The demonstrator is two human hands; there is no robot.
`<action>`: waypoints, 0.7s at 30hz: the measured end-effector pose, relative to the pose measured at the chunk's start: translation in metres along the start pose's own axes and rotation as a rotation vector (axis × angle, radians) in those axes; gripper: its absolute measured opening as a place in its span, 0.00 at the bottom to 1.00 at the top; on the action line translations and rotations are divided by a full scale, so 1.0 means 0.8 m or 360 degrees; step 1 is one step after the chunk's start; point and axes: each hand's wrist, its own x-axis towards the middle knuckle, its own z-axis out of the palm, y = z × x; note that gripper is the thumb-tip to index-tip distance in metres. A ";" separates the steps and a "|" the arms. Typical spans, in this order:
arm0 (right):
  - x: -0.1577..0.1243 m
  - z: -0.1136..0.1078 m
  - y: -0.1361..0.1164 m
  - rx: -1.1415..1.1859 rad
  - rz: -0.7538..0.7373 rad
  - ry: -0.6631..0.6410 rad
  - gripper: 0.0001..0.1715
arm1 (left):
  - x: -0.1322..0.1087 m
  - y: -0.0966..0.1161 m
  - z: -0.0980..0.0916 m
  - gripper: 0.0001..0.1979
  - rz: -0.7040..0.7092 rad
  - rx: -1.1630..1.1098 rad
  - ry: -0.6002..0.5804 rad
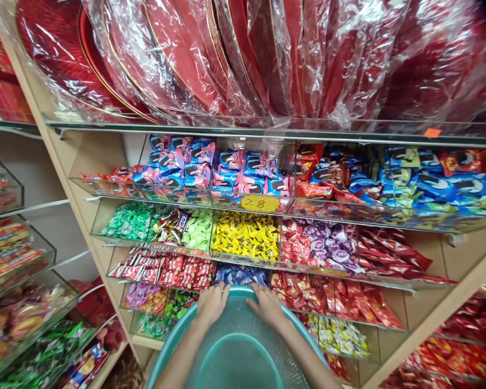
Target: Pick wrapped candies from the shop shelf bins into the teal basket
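A teal plastic basin [238, 351] sits low in the middle, held up against a tiered sweet display. My left hand [211, 303] curls over the far rim on the left side. My right hand [268, 306] grips the same rim just to the right, fingers bent over the edge. Directly past the rim lies a clear bin of blue-wrapped sweets [240, 274]. Above that sits a bin of yellow-wrapped sweets [246, 235]. The basin looks empty inside.
Clear acrylic bins step upward: red wrappers [168, 269], green sweets [132, 220], purple and red packs [328, 243], blue biscuit packs [227, 170]. A yellow tag reading 28 [260, 203] marks one tier. Plastic-wrapped red trays [210, 54] fill the top shelf. More bins [16, 302] stand left.
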 end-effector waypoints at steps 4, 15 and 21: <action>0.001 -0.001 0.008 -0.0022 -0.0053 0.0023 0.23 | -0.002 0.011 -0.005 0.26 -0.0052 -0.0030 -0.0014; -0.006 0.001 0.027 -0.0030 0.0005 -0.0038 0.24 | -0.001 0.021 0.007 0.28 0.0040 -0.0055 0.0018; -0.009 0.012 0.000 -0.0004 0.0090 0.0045 0.23 | 0.008 -0.007 -0.001 0.28 0.0140 -0.0039 -0.0036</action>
